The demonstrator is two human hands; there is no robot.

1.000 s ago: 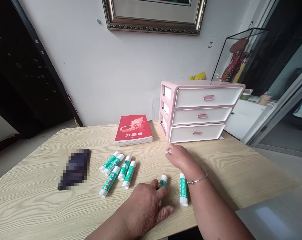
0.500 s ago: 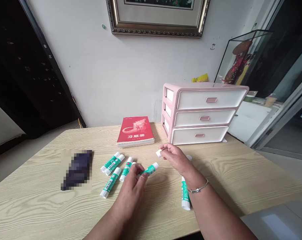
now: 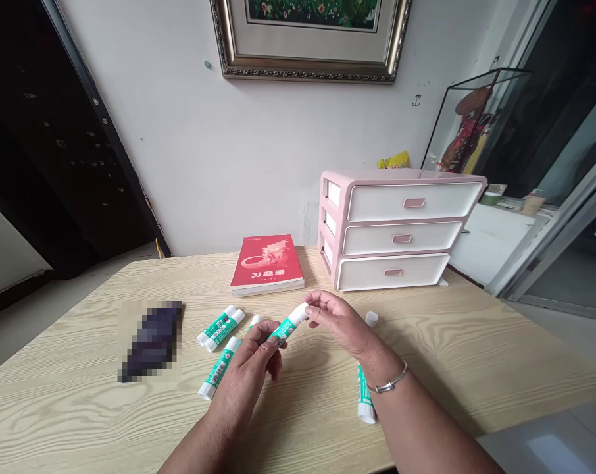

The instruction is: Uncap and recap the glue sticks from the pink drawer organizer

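My left hand (image 3: pixel 248 359) is closed round a green and white glue stick (image 3: pixel 283 331), held tilted above the table with its upper end to the right. At that end sits a white cap (image 3: pixel 298 313), pinched by the fingers of my right hand (image 3: pixel 340 322). Left of my left hand lie two glue sticks side by side (image 3: pixel 221 328) and a nearer glue stick (image 3: pixel 220 368). Another glue stick (image 3: pixel 254 321) is mostly hidden behind my left hand. Beside my right wrist is a glue stick (image 3: pixel 366 401), partly covered; a white round end (image 3: pixel 372 318) shows beyond the wrist.
On the wooden table (image 3: pixel 145 428) a red book (image 3: pixel 267 262) lies near the wall. Right of it stands a pink and white drawer unit (image 3: pixel 401 230). A dark, pixelated item (image 3: pixel 152 342) lies at the left.
My left hand has raised the glue stick off the table area and tilted it up. The cap in my right hand, apart from the stick before, now meets its end.
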